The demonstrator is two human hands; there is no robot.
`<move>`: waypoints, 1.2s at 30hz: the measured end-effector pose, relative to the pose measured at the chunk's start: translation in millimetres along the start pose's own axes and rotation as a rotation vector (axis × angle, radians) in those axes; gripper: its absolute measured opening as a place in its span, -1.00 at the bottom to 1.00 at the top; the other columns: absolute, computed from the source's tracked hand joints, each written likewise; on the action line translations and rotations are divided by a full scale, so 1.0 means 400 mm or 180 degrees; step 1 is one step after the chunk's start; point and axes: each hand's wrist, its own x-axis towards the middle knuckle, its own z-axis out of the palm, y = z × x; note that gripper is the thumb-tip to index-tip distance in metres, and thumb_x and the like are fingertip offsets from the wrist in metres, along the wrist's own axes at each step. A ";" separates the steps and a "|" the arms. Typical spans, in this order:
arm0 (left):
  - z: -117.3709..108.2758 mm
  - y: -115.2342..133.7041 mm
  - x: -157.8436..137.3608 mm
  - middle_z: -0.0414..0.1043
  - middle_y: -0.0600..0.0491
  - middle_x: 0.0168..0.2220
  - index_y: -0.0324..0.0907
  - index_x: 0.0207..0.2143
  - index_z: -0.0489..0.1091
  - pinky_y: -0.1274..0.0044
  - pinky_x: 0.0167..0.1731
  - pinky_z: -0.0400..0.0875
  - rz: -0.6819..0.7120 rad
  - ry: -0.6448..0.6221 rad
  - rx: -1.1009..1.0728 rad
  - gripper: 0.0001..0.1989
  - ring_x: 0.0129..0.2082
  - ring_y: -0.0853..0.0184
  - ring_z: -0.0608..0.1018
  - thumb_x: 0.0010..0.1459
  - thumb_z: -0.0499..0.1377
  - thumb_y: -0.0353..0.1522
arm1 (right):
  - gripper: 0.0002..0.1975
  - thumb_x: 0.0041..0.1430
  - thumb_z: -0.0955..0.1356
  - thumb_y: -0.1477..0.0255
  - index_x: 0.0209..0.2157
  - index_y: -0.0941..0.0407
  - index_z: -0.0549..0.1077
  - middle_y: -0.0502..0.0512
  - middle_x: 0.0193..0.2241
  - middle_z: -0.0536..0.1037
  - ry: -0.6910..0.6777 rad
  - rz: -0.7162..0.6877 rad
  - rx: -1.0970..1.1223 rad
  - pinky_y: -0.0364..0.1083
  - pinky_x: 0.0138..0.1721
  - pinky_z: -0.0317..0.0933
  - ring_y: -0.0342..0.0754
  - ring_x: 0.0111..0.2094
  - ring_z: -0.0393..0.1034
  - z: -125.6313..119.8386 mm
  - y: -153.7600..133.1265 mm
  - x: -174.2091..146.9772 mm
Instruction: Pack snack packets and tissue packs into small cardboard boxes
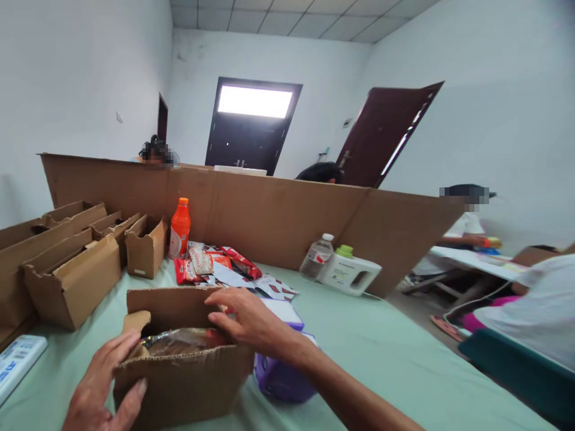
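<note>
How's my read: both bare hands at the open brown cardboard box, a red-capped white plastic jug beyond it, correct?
Not quite: the head view shows a green cap on the white plastic jug. Otherwise yes: left hand and right hand at the brown cardboard box, jug beyond.

Both hands are bare and are in view low in the picture. The left hand (92, 389) comes up from the lower edge; its fingers (117, 348) lie close together, slightly bent, and point upward and to the right. Its thumb (130, 402) stands apart from them, below. The right hand (251, 316) is placed higher, with its back turned upward and its fingers (224, 297) gently curved toward the left. Its thumb (223, 324) lies under the index finger, with a small gap between. The right forearm (332, 386) is bare and slants down to the right.
</note>
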 end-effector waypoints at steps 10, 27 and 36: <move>-0.012 0.052 0.044 0.59 0.04 0.00 -0.05 0.13 0.37 0.53 0.01 0.54 -0.0262 -0.0042 -0.0109 -0.69 -0.02 0.31 0.64 0.42 0.10 -0.20 | -0.63 0.38 0.24 0.20 -0.03 0.08 0.57 0.14 -0.12 0.69 0.0010 0.0333 0.1347 0.05 -0.08 0.43 0.04 -0.12 0.58 0.023 0.063 -0.066; 0.044 -0.022 0.040 0.30 -0.07 0.31 -0.07 0.24 0.29 0.30 0.15 0.44 0.0374 -0.0075 0.0599 -0.61 0.28 0.12 0.40 0.41 0.05 -0.30 | -0.58 0.39 0.32 0.31 0.20 0.12 0.46 0.26 0.24 0.47 -0.0106 -0.0696 0.0100 0.19 0.28 0.21 0.15 0.26 0.32 0.091 0.023 -0.096; 0.039 -0.040 0.067 0.61 0.06 0.05 -0.03 0.05 0.48 0.44 -0.01 0.60 0.0741 0.0051 0.0491 -0.70 0.11 0.20 0.61 0.33 0.09 -0.33 | -0.15 0.22 0.34 -0.17 0.40 -0.05 0.24 0.34 0.44 0.14 -0.0815 -0.0979 -0.0217 0.40 0.38 -0.11 0.34 0.44 -0.02 0.045 0.056 -0.095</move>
